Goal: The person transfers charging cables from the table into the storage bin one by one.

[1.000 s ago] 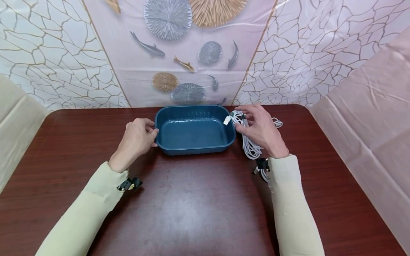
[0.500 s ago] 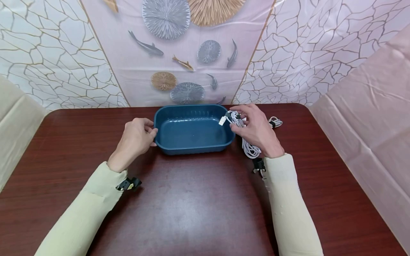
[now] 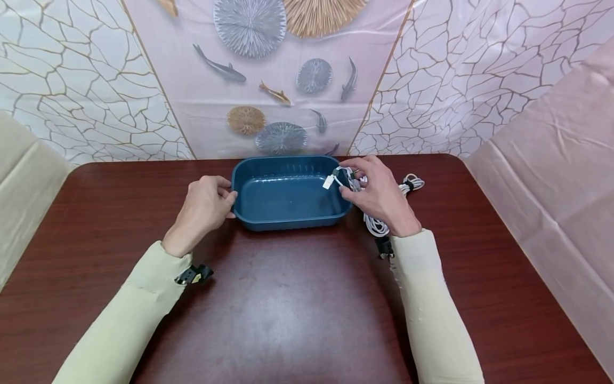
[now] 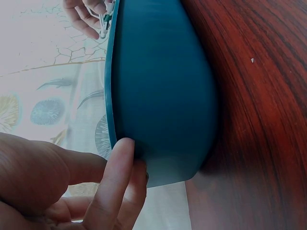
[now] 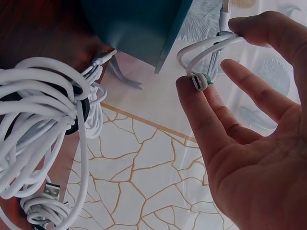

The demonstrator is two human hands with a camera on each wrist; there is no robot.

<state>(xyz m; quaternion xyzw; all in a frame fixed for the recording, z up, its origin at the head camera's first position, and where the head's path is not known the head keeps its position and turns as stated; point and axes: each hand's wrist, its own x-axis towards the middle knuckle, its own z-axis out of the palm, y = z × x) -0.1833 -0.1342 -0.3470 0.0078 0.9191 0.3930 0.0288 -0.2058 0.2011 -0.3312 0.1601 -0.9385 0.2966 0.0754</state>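
A dark blue rectangular plastic tray [image 3: 288,201] stands near the table's back edge. My left hand [image 3: 201,208] pinches its left end; in the left wrist view a fingertip lies against the outer wall [image 4: 163,96], just below the rim. At the opposite end my right hand [image 3: 379,192] holds a small white USB cable [image 3: 328,182] by its coil, the plug hanging over the tray's inside. In the right wrist view the cable's loop [image 5: 204,48] sits between thumb and fingertips, and a small connector [image 5: 199,82] rests at one fingertip.
Beside the tray's right end, partly under my right hand, lies a thick coil of white cable [image 3: 376,226] bound with a dark tie. Another tied white cable [image 3: 412,183] lies farther right. Patterned cloth [image 3: 283,96] hangs behind the table [image 3: 288,288].
My right hand has moved slightly left with the cable, so its plug now hangs farther over the tray. The coils on the table show more. My left hand has stayed at the tray.
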